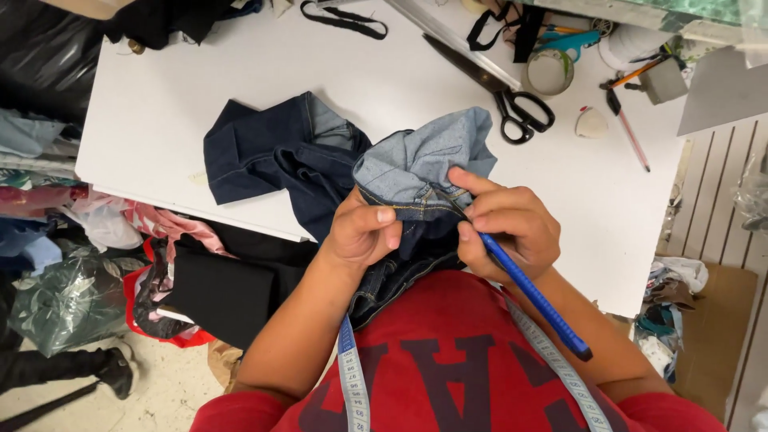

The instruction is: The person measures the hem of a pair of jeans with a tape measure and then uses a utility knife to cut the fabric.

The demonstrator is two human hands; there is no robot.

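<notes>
Denim jeans hem point(412, 204): pinched in left hand point(364, 232); right hand point(504, 228) grips blue seam ripper point(532, 296), tip meeting the stitching leftward.

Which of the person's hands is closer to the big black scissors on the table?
Right. The right hand, holding a blue tool, lies just below the scissors; the left hand grips denim farther left.

I see both my hands meeting at centre frame, just above my chest. My left hand point(364, 232) is curled into a loose fist, thumb laid flat across the top, pinching. My right hand point(506, 228) sits beside it, fingers point(480, 186) bunched in a pen-style grip. Both forearms are bare and angle up from the lower frame.
</notes>
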